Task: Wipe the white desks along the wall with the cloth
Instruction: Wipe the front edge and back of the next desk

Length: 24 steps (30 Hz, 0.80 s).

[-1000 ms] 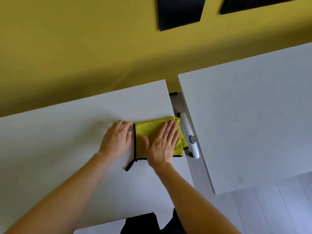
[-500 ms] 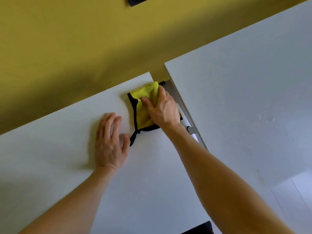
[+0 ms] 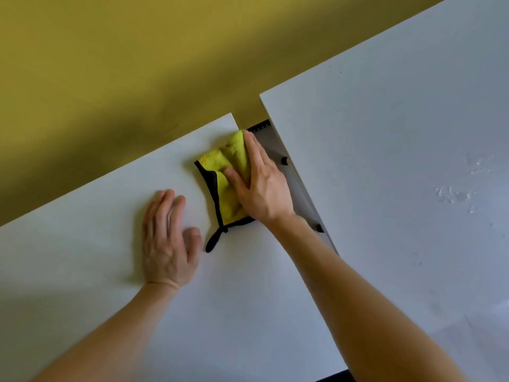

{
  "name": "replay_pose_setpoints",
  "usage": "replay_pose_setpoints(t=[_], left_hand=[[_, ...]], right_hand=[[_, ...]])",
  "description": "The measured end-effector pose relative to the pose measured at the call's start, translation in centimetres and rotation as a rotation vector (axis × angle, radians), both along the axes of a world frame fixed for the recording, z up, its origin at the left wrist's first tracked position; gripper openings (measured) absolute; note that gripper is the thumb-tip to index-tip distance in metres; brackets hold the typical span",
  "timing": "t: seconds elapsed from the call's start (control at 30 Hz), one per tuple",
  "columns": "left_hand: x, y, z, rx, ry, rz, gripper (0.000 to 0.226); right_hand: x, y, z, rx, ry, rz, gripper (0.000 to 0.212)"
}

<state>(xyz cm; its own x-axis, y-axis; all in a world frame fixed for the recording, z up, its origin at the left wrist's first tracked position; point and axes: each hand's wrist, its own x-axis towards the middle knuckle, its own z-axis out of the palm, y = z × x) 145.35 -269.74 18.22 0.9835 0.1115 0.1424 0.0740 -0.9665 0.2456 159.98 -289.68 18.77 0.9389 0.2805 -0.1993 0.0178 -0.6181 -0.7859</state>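
Observation:
A yellow cloth (image 3: 224,172) with black trim lies bunched at the far right corner of the left white desk (image 3: 96,266). My right hand (image 3: 261,186) presses down on the cloth, fingers pointing toward the wall and thumb across the fabric. The cloth's black loop trails toward me. My left hand (image 3: 168,241) rests flat on the same desk to the left of the cloth, fingers together, holding nothing. A second white desk (image 3: 399,175) stands to the right, slightly higher.
A yellow wall (image 3: 124,78) runs along the far edge of both desks. Between the desks is a narrow gap with a grey strip (image 3: 298,194) and small black fittings. Faint smears (image 3: 454,194) mark the right desk.
My right hand has pushed the cloth from the desk's middle right edge up toward the far corner, bunching it. My left hand has come off the cloth and lies flat on the desk.

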Motion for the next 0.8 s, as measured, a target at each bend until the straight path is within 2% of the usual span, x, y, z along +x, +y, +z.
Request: replay_pose_setpoints(t=[0.13,0.27,0.37,0.5,0.57,0.63,0.7,0.8], left_hand=[[0.0,-0.3,0.5,0.044,0.016,-0.026,0.06],[0.1,-0.2,0.4,0.067,0.022,-0.023,0.064],[0.1,-0.2,0.6,0.084,0.043,-0.031,0.066],[0.2,-0.7,1.6,0.133,0.084,-0.011,0.073],[0.4,-1.0,2.6,0.155,0.163,-0.035,0.091],[0.5,-1.1,4.1,0.176,0.311,-0.068,0.12],[1.0,-1.5,5.8,0.227,0.524,-0.085,0.144],[2.7,-3.2,7.4,0.273,0.761,-0.022,0.163]], right_hand=[[-7.4,-5.0,0.7,0.056,0.042,0.06,0.084],[1.0,-0.5,0.0,0.051,0.107,0.141,0.101],[5.7,2.0,-0.2,0.068,0.113,0.143,0.103],[-1.9,-3.1,0.6,0.13,0.15,0.136,0.097],[-6.7,-6.3,1.0,0.154,0.184,0.164,0.099],[-7.5,-7.0,1.3,0.127,0.207,0.202,0.102],[-4.3,-5.0,1.3,0.103,0.206,0.238,0.107],[3.1,-0.3,0.7,0.101,0.195,0.243,0.11]])
